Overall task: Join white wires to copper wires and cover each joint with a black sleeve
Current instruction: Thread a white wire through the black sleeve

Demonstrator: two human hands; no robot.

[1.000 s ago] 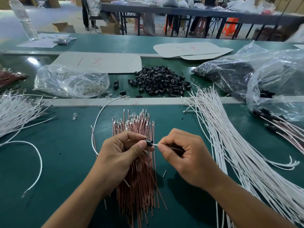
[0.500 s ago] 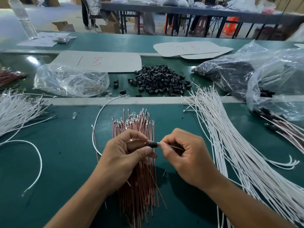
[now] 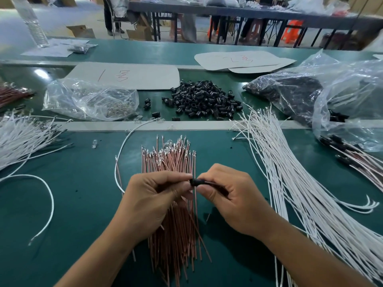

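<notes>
Both hands are up over the copper wires (image 3: 173, 235), fingertips meeting. The left hand (image 3: 153, 195) is curled, thumb and forefinger pinching the left end of a black sleeve (image 3: 195, 181). The right hand (image 3: 234, 199) is curled too and pinches the sleeve's other end; a thin dark strand runs from there back into its palm. A loose white wire (image 3: 120, 160) arcs out from behind the left hand toward the far edge.

A second ago the hands stood a little apart, with a bare white strand showing between them and the sleeve up against the left thumb. Now they have closed together, that strand is out of sight, and the sleeve sits between both sets of fingertips.

On the green surface (image 3: 83, 204), a fan of white wires (image 3: 18, 139) lies at far left, then a clear plastic bag (image 3: 89, 98) with a cardboard sheet (image 3: 128, 76) behind it. A heap of black sleeves (image 3: 203, 100) sits just past the copper bundle. To the right a long sheaf of white wires (image 3: 290, 172) runs toward me, with a larger plastic bag (image 3: 342, 90) beyond it and sleeved wires (image 3: 352, 154) poking out from under it. A water bottle (image 3: 35, 25) stands at far left, and another long table (image 3: 248, 13) crosses the back of the room, with an orange stool (image 3: 292, 30) under it.
</notes>
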